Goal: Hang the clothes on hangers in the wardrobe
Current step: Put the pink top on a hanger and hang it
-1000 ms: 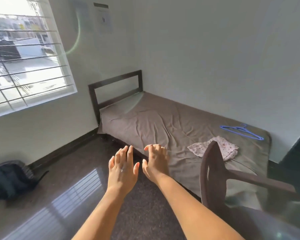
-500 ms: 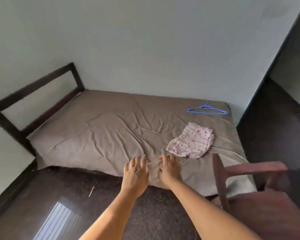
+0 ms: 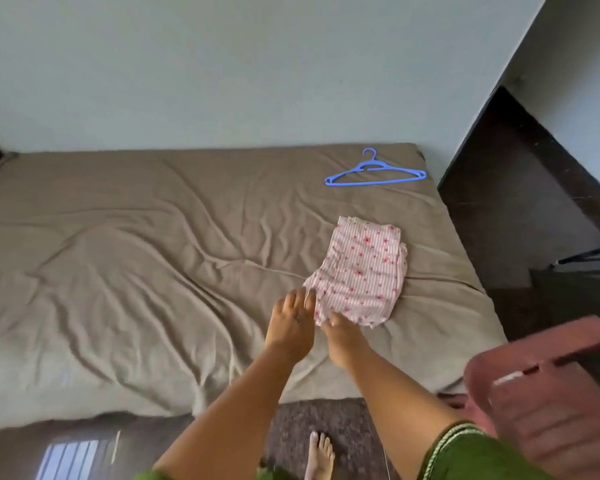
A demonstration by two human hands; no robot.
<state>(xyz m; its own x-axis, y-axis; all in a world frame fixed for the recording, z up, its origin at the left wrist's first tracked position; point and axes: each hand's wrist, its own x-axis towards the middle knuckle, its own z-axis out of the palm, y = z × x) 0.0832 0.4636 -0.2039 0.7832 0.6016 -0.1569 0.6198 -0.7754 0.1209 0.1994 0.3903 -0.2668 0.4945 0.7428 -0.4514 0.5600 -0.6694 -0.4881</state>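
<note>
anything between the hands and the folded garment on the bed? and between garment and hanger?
Nothing visible. Both the left hand and right hand are already at the near edge of the folded garment. Only bare bedsheet lies between it and the blue hanger. The wardrobe isn't in view.

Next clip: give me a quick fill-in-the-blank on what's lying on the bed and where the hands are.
1. The hanger on the bed is ____ in colour.
2. The folded garment is striped pink and white with ____ flowers.
3. The left hand and right hand meet the garment at its ____ edge.
4. The hanger lies ____ from the garment, not touching it.

Missing words: blue; red; near; apart
</note>
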